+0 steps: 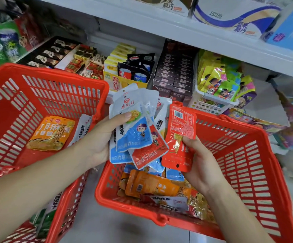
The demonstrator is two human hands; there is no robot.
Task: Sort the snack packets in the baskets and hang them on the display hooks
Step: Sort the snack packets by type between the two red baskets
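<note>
Snack packets (133,134) in white, blue and red are held as a fanned stack in the left hand (103,139). The thumb lies across the front of the stack and the fingers are curled behind it.

The right hand (201,162) pinches the red packets (180,137) at their lower edge between thumb and fingers. The barcode side of the front packet faces the camera. The red packets stand upright just to the right of the fanned stack, and their edges touch or overlap.

Both hands are raised above the right basket (128,207), a red slotted plastic basket. Below the hands, this basket holds loose orange packets (149,186), together with blue, white and red ones in a mixed pile.

The left basket (54,74), of the same type, is to the left of the left hand and beneath the left forearm. It contains an orange-yellow packet (52,133) lying flat and a white packet (82,128) leaning against the wall nearest the left hand.

Beyond the hands, a shelf (177,32) carries boxed goods and a white tray (210,102) of bright green and yellow bags.
</note>
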